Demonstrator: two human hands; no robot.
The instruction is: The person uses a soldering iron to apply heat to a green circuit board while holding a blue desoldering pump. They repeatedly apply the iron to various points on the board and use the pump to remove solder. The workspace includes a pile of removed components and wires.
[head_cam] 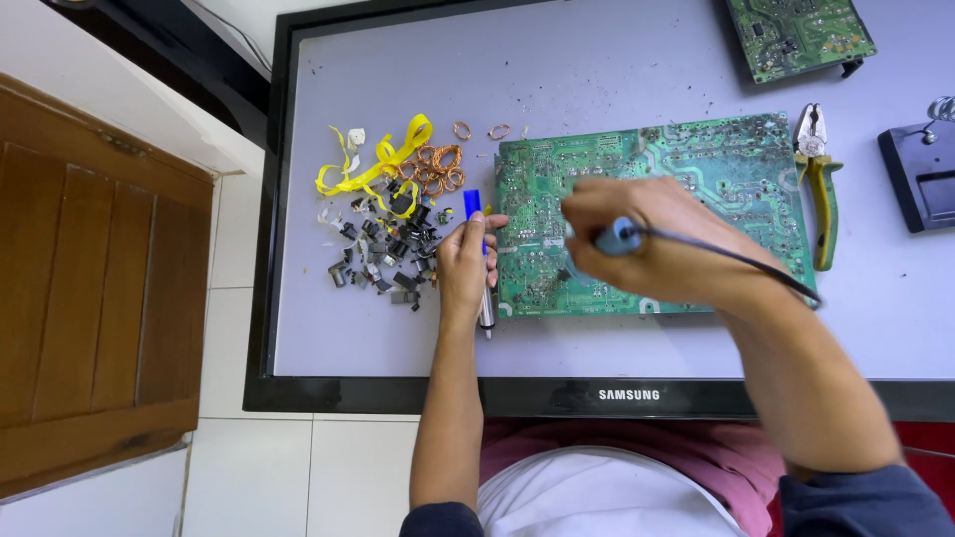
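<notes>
Right hand [637, 234] — mid circuit board [736, 169]

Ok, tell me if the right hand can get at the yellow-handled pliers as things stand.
Probably yes. The pliers lie in the open beside the green circuit board, nothing over them. But the right hand holds a soldering iron, so it isn't free to grip.
</notes>
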